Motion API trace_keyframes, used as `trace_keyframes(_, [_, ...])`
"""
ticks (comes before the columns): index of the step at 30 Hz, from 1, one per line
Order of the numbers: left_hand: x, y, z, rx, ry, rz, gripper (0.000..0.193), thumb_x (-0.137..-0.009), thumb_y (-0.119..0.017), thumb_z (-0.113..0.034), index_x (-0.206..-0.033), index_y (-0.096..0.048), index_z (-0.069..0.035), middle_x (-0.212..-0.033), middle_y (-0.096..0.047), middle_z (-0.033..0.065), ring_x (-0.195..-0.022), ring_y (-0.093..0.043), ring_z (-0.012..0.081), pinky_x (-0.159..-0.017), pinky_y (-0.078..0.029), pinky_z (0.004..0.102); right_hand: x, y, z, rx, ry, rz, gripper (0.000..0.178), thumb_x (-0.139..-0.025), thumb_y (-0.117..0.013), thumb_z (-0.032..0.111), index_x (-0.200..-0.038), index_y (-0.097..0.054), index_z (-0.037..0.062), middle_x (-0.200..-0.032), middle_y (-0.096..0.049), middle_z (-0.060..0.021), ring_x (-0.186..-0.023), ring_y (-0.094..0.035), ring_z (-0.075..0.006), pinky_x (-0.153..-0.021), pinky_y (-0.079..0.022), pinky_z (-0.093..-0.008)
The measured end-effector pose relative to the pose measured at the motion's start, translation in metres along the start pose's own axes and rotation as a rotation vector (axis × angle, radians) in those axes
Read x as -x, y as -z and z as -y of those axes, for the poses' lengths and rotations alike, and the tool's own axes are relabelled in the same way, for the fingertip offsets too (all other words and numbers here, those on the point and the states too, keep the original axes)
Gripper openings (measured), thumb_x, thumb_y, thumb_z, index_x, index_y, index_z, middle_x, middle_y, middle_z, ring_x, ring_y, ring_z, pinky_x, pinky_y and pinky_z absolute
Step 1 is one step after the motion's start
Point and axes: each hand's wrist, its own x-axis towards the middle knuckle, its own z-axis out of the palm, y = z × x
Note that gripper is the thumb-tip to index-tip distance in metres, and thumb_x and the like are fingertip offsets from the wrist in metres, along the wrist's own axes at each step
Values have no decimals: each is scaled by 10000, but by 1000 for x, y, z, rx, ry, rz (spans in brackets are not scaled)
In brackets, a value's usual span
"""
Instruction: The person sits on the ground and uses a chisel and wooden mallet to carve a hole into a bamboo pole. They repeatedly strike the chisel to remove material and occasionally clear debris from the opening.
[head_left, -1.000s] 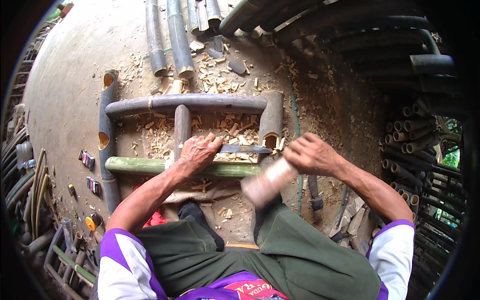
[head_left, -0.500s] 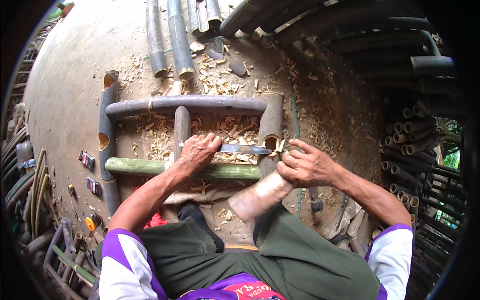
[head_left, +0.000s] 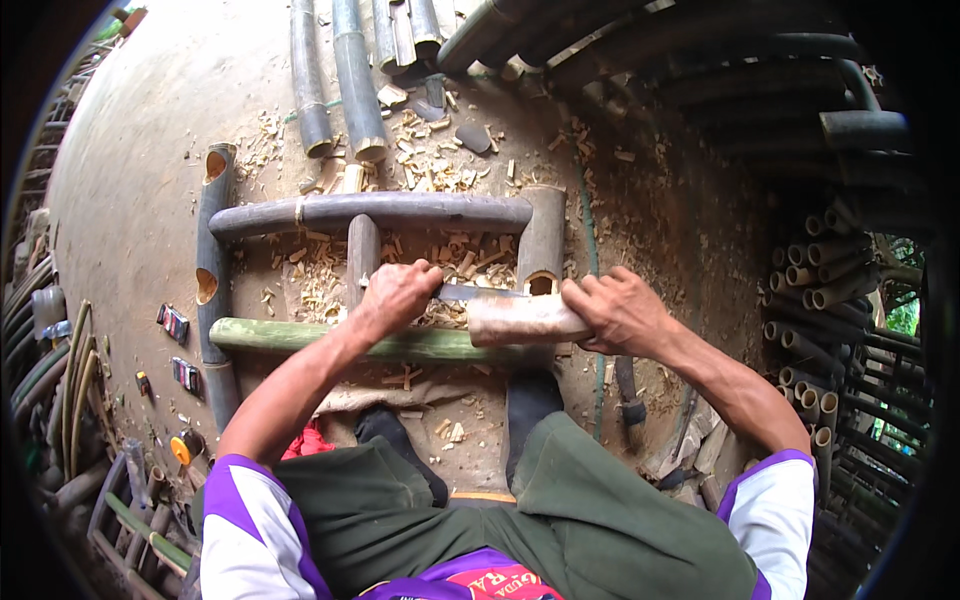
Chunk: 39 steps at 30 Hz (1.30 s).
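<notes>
Left hand, in the head view, was curled around a knife near a notched bamboo post, the blade's tip hard to make out behind a wooden club. Right hand clenched the club, its grasped end unseen, the barrel partly hiding a green rail.

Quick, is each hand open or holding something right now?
Left hand: closed, holding a narrow grey metal-bladed tool.
Right hand: closed around one end of a pale, cylindrical, wooden-looking club.
</notes>
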Motion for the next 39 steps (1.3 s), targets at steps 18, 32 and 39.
trace_keyframes(18, [-42,48,16,219,-28,106,602,-968,-670,-616,-806,-798,-51,-672,-677,224,-686,-698,434,-656,-560,515,35,38,33,-1388,-684,-414,875,-821,-874,223,-1513,-388,-3,-1399,-591,-152,-1300,-583,-246,-1122,-458,-386])
trace_keyframes(32, [-51,37,30,154,-17,126,740,-906,-705,-692,-717,-715,23,-705,-692,256,-743,-726,450,-662,-585,515,2,24,48,-971,-568,-407,769,-868,-813,238,-1435,-332,42,-1182,-679,-311,-1133,-703,-446,-1017,-534,-515])
trace_keyframes(39, [-58,34,36,209,13,253,785,-915,-674,-729,-666,-702,15,-683,-689,243,-725,-725,429,-678,-587,509,2,47,26,-964,-628,51,759,-848,-810,230,-1395,-331,14,-1153,-669,-291,-1091,-691,-389,-967,-542,-519])
